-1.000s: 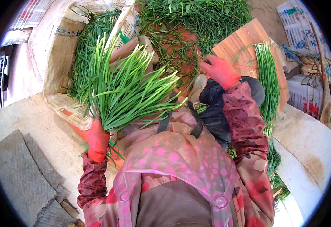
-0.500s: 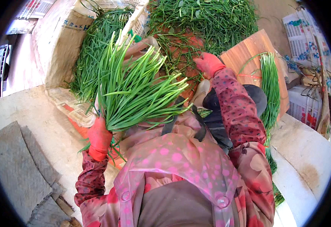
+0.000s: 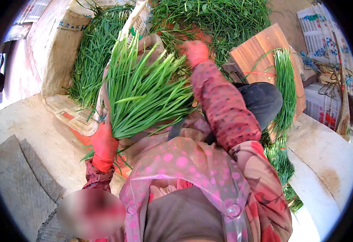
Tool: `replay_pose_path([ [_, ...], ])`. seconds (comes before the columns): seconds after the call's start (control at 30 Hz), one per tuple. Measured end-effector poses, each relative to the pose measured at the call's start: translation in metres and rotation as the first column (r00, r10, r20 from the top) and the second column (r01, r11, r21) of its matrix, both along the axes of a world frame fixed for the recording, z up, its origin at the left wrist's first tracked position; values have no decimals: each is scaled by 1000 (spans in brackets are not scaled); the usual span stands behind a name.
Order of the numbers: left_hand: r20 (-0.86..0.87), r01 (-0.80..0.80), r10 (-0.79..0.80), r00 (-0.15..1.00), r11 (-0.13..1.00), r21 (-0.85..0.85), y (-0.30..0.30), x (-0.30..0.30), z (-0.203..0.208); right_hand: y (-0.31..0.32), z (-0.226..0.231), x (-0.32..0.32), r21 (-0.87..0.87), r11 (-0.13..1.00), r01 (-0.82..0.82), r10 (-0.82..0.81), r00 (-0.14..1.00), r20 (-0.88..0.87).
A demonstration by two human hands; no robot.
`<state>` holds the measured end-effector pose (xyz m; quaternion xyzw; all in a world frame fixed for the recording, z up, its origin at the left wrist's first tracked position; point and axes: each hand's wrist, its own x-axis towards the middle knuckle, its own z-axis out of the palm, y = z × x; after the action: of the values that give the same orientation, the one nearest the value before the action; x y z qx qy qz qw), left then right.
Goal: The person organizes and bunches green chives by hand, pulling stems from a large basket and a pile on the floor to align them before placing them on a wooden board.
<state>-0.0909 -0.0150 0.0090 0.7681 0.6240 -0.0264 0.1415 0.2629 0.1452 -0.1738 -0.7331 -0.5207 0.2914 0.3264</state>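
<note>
My left hand (image 3: 104, 147), in a red rubber glove, is closed round the lower end of a fanned bunch of garlic chives (image 3: 142, 94). The pale cut ends point up and away, toward the upper right. My right hand (image 3: 195, 53), in the same kind of glove, hovers just beyond those ends, above loose greens on a reddish surface. Its fingers are blurred and partly turned from view, so I cannot make out their grip. A tied bunch of chives (image 3: 285, 86) lies on a wooden board (image 3: 251, 58) to the right, bound with a red band.
At the far left a lined crate (image 3: 57, 60) holds many chives (image 3: 91, 64). A large heap of loose greens (image 3: 225, 24) spreads across the far side. More chive bundles (image 3: 281, 161) lie below the board. White plastic crates (image 3: 323, 105) stand at the right; grey boards (image 3: 19, 181) lie near left.
My right hand has swung left and slightly away, from beside the board toward the bunch's cut ends. My left hand keeps its hold on the chives. The view has shifted slightly.
</note>
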Motion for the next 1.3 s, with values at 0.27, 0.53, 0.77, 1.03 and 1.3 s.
replay_pose_path([
  [0.27, -48, -22, 22, 999, 1000, -2, -9, -15, -1, -80, 47, 8, -194, 932, -306, 133, 789, -600],
  [0.53, -82, -9, 8, 997, 1000, -18, -11, -16, -5, -78, 63, 25, -354, 933, -64, -100, 899, -426],
  [0.77, -167, 12, -24, 986, 998, -69, -1, -9, 17, -83, 146, -102, 47, 755, -654, 635, 747, 195],
  [1.03, -206, 164, -189, 960, 977, -134, 72, 12, 100, -64, 43, 60, -398, 917, -22, 206, 881, 427],
  [1.3, -98, 190, -325, 941, 744, -641, 232, 84, 145, -99, -49, 19, -625, 514, -587, 663, 734, -145],
])
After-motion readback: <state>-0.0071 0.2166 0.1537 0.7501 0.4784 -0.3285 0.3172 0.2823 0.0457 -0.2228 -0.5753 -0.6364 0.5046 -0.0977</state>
